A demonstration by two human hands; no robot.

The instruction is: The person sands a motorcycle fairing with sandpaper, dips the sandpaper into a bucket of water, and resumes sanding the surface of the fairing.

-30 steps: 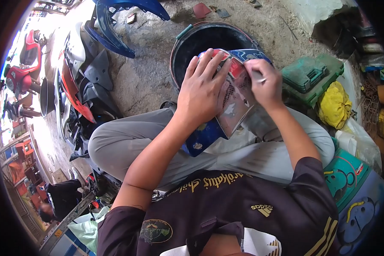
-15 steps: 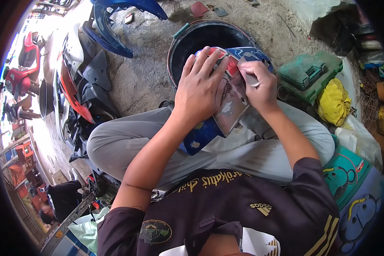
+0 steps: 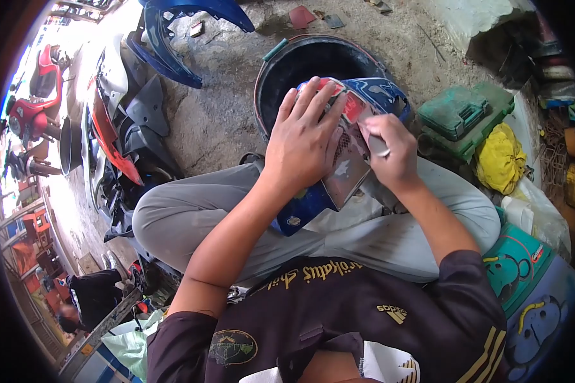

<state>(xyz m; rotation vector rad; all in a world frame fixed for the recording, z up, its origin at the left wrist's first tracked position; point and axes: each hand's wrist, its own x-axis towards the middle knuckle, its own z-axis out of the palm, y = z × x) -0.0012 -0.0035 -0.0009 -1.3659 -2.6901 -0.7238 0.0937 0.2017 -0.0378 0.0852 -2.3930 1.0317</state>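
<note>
A motorcycle body panel (image 3: 347, 176), blue with red patches and a scuffed pinkish-grey area, lies across my lap and reaches over the rim of a black bucket (image 3: 276, 86). My left hand (image 3: 302, 137) rests flat on its upper left part, fingers stretched out and pointing away from me. Along the panel's right edge, my right hand (image 3: 395, 153) is closed around a folded piece of sandpaper (image 3: 379, 146), pressed against the surface. Only the pale curled edge of the sandpaper shows between the fingers.
To the right sit a green tool case (image 3: 457, 115) and a yellow bundle (image 3: 503, 157). A blue fairing (image 3: 166, 54) lies beyond the bucket, near flat reddish and grey scraps (image 3: 301, 17). Dark and red panels (image 3: 118, 140) are piled left. Another person (image 3: 96, 297) is at lower left.
My right hand has slid a little toward me along the panel's edge with the sandpaper. The left hand stays on the panel. The whole view has shifted slightly.
</note>
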